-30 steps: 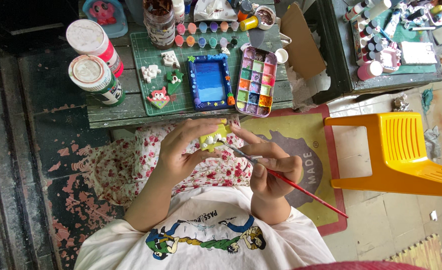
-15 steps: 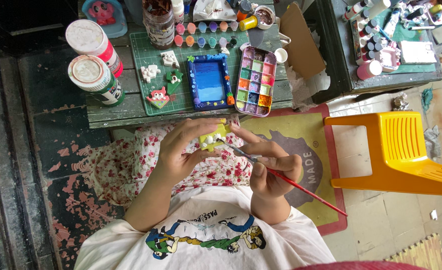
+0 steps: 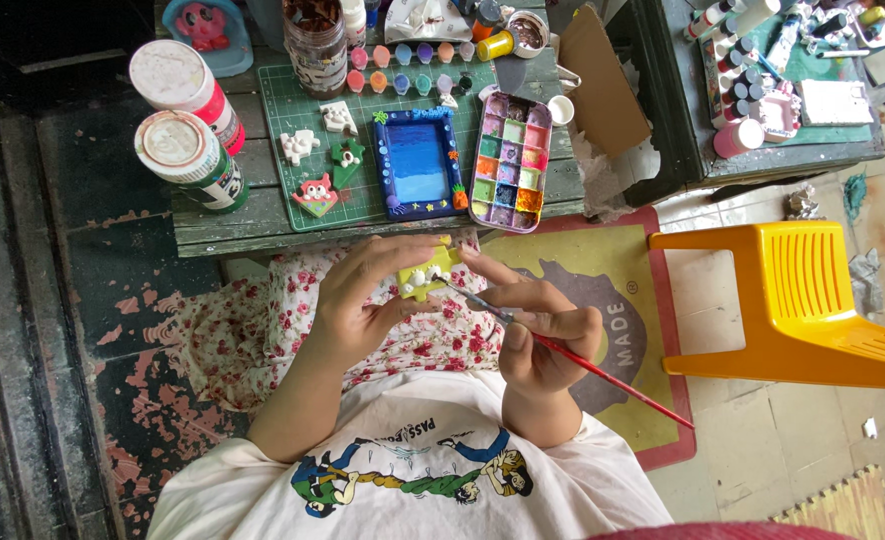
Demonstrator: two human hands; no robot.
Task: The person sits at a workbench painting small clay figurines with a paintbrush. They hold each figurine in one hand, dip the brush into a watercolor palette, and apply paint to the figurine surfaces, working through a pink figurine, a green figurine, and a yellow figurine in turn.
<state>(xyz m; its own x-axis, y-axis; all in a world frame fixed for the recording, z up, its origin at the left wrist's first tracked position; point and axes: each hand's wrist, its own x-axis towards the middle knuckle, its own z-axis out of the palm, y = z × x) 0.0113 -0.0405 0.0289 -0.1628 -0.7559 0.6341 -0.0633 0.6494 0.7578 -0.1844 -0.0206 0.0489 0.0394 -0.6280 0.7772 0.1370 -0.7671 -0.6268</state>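
My left hand [image 3: 368,300] holds a small yellow-painted figure [image 3: 428,272] with white bumps, just below the front edge of the low wooden table [image 3: 223,232]. In my right hand [image 3: 538,335] is a thin red-handled paintbrush [image 3: 603,372], and its tip touches the figure. Both hands are over my lap, which is covered by floral cloth [image 3: 253,325].
On the table lie a green cutting mat [image 3: 298,125], a blue painted frame [image 3: 419,165], a paint palette [image 3: 510,160], small plaster figures [image 3: 316,195], two large paint jars [image 3: 185,155] and small paint pots [image 3: 403,55]. A yellow plastic chair [image 3: 813,300] stands at right on a mat.
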